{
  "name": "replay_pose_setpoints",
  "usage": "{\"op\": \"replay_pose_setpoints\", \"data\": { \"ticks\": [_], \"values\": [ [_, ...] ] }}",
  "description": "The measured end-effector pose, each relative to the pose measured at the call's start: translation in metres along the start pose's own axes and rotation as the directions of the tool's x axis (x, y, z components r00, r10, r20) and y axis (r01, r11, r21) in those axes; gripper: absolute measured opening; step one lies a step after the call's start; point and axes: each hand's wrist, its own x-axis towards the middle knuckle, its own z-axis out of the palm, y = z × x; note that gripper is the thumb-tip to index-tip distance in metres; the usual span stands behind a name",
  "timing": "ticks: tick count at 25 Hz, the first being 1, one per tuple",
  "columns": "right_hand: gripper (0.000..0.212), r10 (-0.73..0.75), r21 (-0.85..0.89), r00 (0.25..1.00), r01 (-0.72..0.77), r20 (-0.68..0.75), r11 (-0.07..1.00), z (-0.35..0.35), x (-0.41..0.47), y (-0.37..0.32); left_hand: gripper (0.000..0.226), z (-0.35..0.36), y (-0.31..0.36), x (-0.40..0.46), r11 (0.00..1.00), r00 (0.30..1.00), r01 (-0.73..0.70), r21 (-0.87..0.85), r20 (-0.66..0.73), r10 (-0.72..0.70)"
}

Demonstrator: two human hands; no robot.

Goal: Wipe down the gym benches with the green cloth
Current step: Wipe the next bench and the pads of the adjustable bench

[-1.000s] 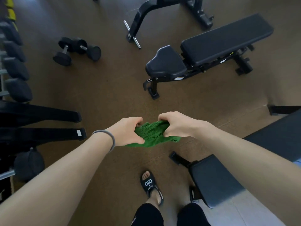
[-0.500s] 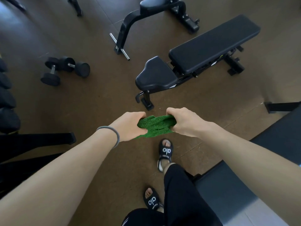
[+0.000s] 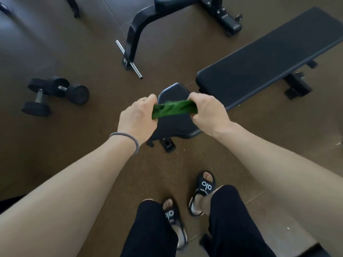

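Both arms stretched out in front, left hand (image 3: 136, 118) and right hand (image 3: 208, 112) each fisted tight round an end of the green cloth (image 3: 173, 110), which is bunched between them in the air, right over the bench (image 3: 259, 58) seat pad (image 3: 178, 125).

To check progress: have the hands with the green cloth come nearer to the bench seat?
Yes. The green cloth now hangs over the bench seat; earlier it was short of it.
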Motion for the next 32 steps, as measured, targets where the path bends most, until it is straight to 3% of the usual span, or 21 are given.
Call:
{"op": "replay_pose_setpoints", "data": {
  "ticks": [2, 6, 8, 10, 11, 15, 17, 26, 29, 32],
  "values": [
    [0.034, -0.023, 0.034, 0.996, 0.026, -0.090, 0.999, 0.043, 0.033, 0.030, 0.028, 0.045, -0.015, 0.037, 0.998, 0.993, -0.031, 0.055, -0.115, 0.037],
    [0.041, -0.020, 0.039, 1.000, 0.021, -0.015, 0.999, 0.158, 0.045, 0.099, 0.039, 0.172, -0.052, 0.073, 0.957, 0.978, -0.183, 0.227, 0.140, 0.153],
    [0.033, 0.014, 0.072, 0.983, -0.001, -0.184, 0.997, 0.195, 0.048, 0.135, 0.042, 0.218, -0.063, 0.087, 0.952, 0.972, -0.230, 0.201, 0.084, 0.218],
    [0.029, 0.112, 0.108, 0.904, -0.074, -0.413, 0.991, 0.215, 0.057, 0.159, 0.048, 0.242, -0.064, 0.110, 0.947, 0.957, -0.274, 0.165, -0.055, 0.286],
    [0.031, 0.188, 0.136, 0.867, -0.141, -0.462, 0.981, 0.221, 0.062, 0.164, 0.052, 0.250, -0.065, 0.124, 0.944, 0.952, -0.282, 0.172, -0.070, 0.297],
    [0.035, 0.473, 0.361, 0.845, -0.372, -0.249, 0.855, 0.236, 0.076, 0.162, 0.059, 0.282, -0.075, 0.170, 0.937, 0.949, -0.315, 0.153, 0.064, 0.309],
    [0.035, 0.552, 0.438, 0.805, -0.425, -0.217, 0.792, 0.236, 0.075, 0.160, 0.059, 0.296, -0.077, 0.177, 0.929, 0.940, -0.340, 0.147, 0.068, 0.333],
    [0.056, 0.677, 0.601, 0.711, -0.460, -0.192, 0.654, 0.237, 0.073, 0.152, 0.068, 0.297, -0.066, 0.140, 0.831, 0.839, -0.543, 0.121, 0.123, 0.530],
    [0.060, 0.682, 0.572, 0.692, -0.469, -0.236, 0.673, 0.241, 0.075, 0.147, 0.056, 0.293, -0.067, 0.176, 0.833, 0.838, -0.544, 0.098, 0.114, 0.534],
    [0.062, 0.708, 0.565, 0.661, -0.495, -0.248, 0.660, 0.239, 0.074, 0.145, 0.054, 0.292, -0.056, 0.214, 0.884, 0.888, -0.459, 0.084, 0.089, 0.452]
  ]
}}
